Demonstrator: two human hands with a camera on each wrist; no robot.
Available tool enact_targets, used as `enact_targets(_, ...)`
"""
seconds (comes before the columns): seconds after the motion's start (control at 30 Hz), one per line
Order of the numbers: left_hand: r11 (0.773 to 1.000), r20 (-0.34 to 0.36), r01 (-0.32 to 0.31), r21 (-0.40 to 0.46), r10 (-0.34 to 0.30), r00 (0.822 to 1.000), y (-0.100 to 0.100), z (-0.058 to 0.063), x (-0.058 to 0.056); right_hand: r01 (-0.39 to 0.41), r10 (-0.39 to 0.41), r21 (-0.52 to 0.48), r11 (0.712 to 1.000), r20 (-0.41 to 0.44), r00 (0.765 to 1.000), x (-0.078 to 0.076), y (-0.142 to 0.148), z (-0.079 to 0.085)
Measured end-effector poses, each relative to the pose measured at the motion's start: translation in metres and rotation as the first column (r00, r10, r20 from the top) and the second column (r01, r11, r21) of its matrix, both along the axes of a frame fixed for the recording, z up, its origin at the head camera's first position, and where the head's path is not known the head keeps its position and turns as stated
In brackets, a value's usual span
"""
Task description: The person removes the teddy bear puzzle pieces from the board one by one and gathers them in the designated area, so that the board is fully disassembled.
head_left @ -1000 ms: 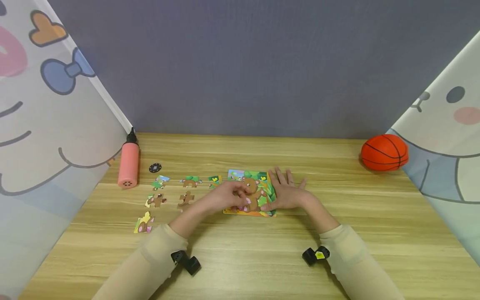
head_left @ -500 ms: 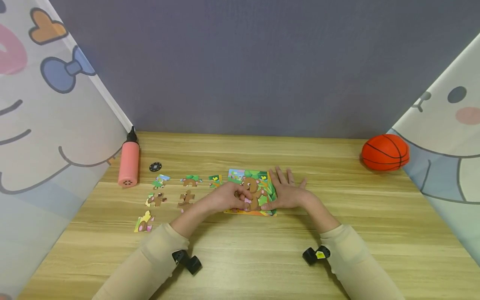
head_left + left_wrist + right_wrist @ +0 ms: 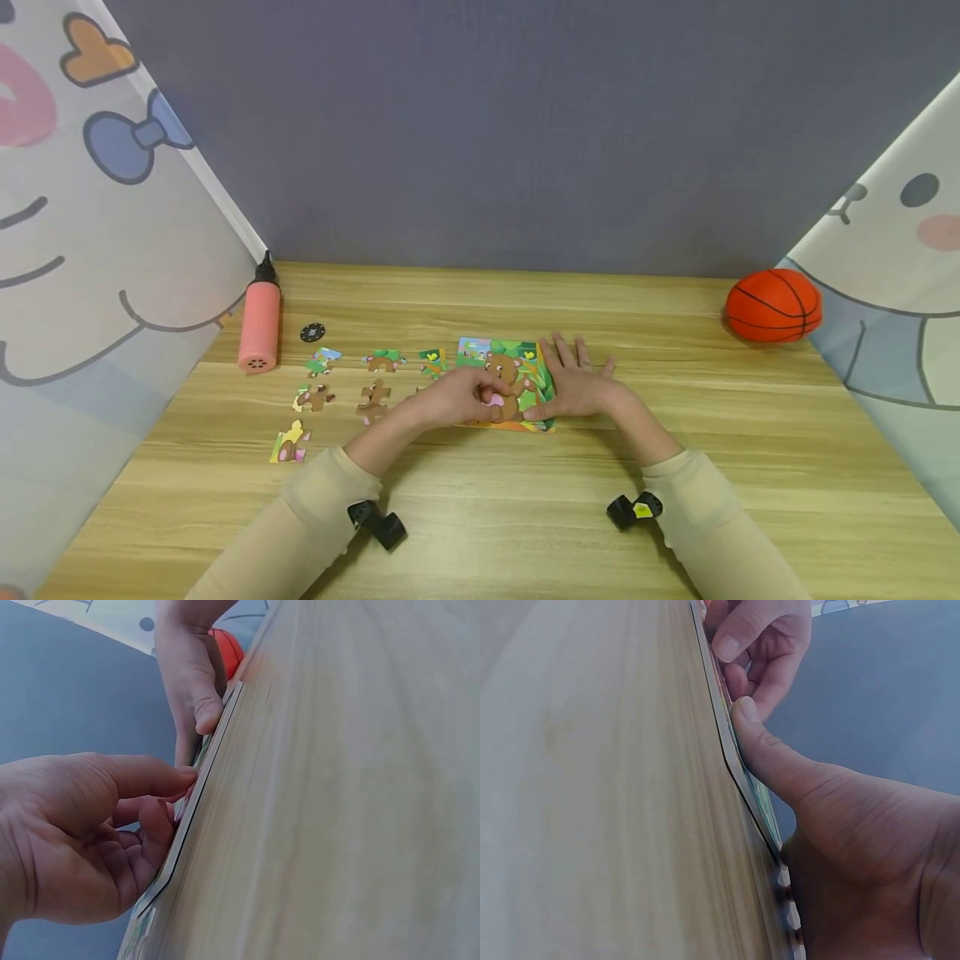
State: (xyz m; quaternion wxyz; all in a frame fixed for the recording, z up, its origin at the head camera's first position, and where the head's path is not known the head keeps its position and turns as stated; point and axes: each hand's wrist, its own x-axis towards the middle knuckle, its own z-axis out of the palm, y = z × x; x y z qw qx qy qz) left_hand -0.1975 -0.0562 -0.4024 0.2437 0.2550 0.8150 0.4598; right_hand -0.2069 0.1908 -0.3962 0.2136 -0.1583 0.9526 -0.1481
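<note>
A rectangular jigsaw board point(image 3: 529, 354) with a brown bear in a green scene lies mid-table. My left hand point(image 3: 452, 395) reaches over its left part, thumb and fingers curled in with their tips right at the picture. In the left wrist view, the left thumb point(image 3: 154, 777) meets the board's face; I cannot tell whether a piece is between the fingertips. Against the board's right side rests my right hand point(image 3: 576, 392), fingers spread, its thumb point(image 3: 769, 754) on the surface. Loose jigsaw pieces lie left of the board, including a bear-part piece point(image 3: 372, 402) and a yellow-edged piece point(image 3: 289, 442).
A black round chip point(image 3: 312, 332) lies behind the loose pieces. At the back left lies a pink bottle-like pump point(image 3: 260, 325) with a black nozzle. A red basketball point(image 3: 774, 305) sits at the back right. A grey partition point(image 3: 480, 142) closes off the table's back.
The left fingers have shifted slightly and drawn closer together over the board. The right hand stays spread at the board's side.
</note>
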Motion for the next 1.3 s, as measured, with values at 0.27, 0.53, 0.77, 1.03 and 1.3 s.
enact_targets(0.27,0.999,0.013,-0.043,-0.007,0.043,0.999,0.004,0.002,0.002,0.003,-0.003,0.008,1.000,0.004,1.000,0.000,0.003,-0.002)
enact_targets(0.53,0.997,-0.011,-0.078,0.001,0.078,0.997,0.003,0.002,0.001,-0.001,0.001,0.002,1.000,0.001,1.000,0.000,0.002,-0.001)
enact_targets(0.77,0.992,0.073,-0.118,0.040,0.115,0.991,0.002,0.001,0.002,-0.007,0.007,0.012,1.000,-0.003,1.000,0.000,0.001,0.000)
enact_targets(1.03,0.991,0.049,-0.123,0.060,0.120,0.992,0.000,0.004,0.003,-0.004,0.004,0.034,0.999,-0.005,1.000,0.000,0.000,0.001)
enact_targets(1.3,0.978,0.105,-0.156,0.138,0.143,0.984,-0.008,0.008,0.001,-0.014,0.014,0.014,1.000,0.006,1.000,0.000,0.001,0.000)
